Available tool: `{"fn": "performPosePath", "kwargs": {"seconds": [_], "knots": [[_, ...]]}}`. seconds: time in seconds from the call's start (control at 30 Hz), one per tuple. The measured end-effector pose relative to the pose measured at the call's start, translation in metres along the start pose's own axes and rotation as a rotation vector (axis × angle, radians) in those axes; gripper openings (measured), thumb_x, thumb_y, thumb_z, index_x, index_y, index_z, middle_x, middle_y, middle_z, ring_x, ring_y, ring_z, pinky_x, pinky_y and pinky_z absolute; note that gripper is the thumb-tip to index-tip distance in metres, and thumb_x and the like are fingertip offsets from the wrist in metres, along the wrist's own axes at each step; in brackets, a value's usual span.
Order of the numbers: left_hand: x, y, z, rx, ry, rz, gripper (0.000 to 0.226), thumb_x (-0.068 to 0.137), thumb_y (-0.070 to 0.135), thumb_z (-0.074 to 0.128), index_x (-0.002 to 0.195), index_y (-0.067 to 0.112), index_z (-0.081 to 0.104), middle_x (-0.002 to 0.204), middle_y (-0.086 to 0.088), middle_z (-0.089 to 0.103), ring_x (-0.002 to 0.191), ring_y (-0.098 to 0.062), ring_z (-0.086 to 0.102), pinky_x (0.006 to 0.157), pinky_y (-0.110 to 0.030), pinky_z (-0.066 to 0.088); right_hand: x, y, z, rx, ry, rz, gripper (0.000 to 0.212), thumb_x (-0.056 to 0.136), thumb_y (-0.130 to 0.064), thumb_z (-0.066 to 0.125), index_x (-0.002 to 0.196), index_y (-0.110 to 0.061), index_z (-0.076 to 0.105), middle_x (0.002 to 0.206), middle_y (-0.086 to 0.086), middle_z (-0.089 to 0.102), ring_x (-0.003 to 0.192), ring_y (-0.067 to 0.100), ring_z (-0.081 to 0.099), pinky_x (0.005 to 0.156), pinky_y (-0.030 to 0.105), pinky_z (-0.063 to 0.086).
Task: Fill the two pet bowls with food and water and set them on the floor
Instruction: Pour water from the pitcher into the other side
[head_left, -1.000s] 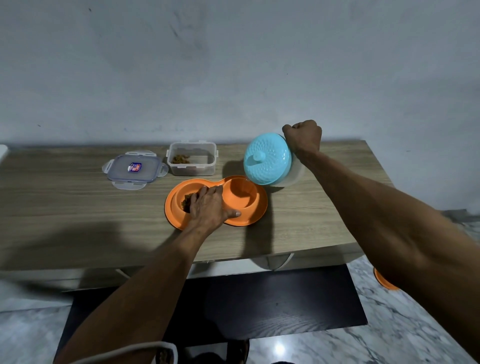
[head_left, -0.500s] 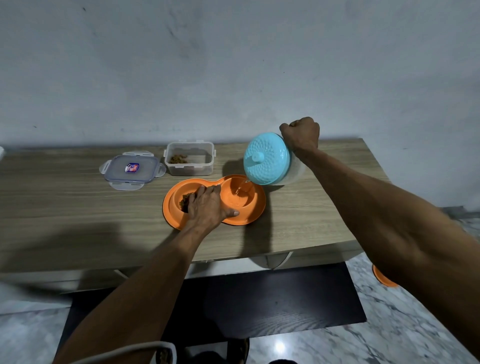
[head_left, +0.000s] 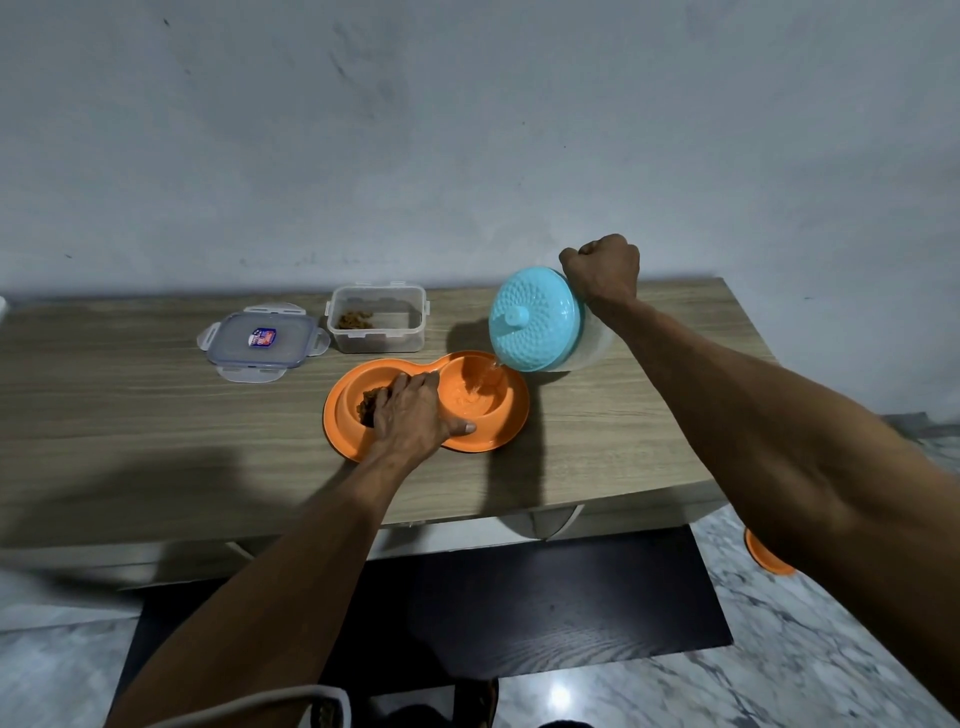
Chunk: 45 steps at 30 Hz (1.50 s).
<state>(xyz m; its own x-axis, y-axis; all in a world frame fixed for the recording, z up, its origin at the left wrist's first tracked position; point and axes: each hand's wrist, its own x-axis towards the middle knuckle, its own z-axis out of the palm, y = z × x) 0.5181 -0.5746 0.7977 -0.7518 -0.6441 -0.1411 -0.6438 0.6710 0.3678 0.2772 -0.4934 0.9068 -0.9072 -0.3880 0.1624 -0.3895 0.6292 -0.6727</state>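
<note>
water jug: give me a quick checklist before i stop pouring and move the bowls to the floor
1. Water lands inside the right bowl: ok.
2. Left hand presses on the dish: ok.
3. Food in the left bowl: ok.
4. Right bowl full enough: cannot tell.
5. Right hand grips the jug: ok.
6. Food box closed: not ok, its lid lies beside it.

Just one cam, wide-angle, head-worn. It sits above the near edge of the wooden table, looking forward and down across it, close enough that the left hand and right hand reach over it. There's wall behind the table and floor beneath.
</note>
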Motion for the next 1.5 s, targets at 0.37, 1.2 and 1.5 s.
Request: {"fn": "performPosePath", "kwargs": {"seconds": [0.37, 1.2, 1.5], "knots": [[0.0014, -0.0019, 0.0018, -0.002, -0.005, -0.011, 0.096, 0.072, 0.065, 0.07, 0.148, 0.017, 0.036, 0.15, -0.006, 0.045, 0.141, -0.029, 0.034, 0.113, -0.053, 0.026, 0.0005, -0.0013, -0.0022, -0.01, -0.007, -0.02, 0.036, 0.074, -0.017, 0.055, 0.043, -0.009, 0.038, 0.04, 0.004, 0.025, 0.047, 0.019, 0.026, 0.058, 0.032, 0.031], [0.0047, -0.0045, 0.0056, 0.007, 0.013, 0.009, 0.095, 0.07, 0.066, 0.071, 0.146, 0.017, 0.04, 0.146, -0.005, 0.049, 0.138, -0.028, 0.037, 0.112, -0.053, 0.03, -0.0003, -0.0062, -0.0061, -0.017, -0.026, -0.029, 0.038, 0.073, -0.014, 0.055, 0.041, -0.009, 0.035, 0.04, 0.005, 0.025, 0.046, 0.019, 0.024, 0.048, 0.03, 0.025], [0.0058, -0.0059, 0.0075, -0.003, 0.013, 0.006, 0.095, 0.069, 0.065, 0.071, 0.146, 0.018, 0.04, 0.147, -0.005, 0.049, 0.138, -0.028, 0.037, 0.112, -0.053, 0.03, 0.0011, -0.0056, -0.0047, -0.029, -0.035, -0.035, 0.036, 0.073, -0.016, 0.055, 0.042, -0.009, 0.038, 0.04, 0.004, 0.027, 0.045, 0.018, 0.026, 0.05, 0.031, 0.028]]}}
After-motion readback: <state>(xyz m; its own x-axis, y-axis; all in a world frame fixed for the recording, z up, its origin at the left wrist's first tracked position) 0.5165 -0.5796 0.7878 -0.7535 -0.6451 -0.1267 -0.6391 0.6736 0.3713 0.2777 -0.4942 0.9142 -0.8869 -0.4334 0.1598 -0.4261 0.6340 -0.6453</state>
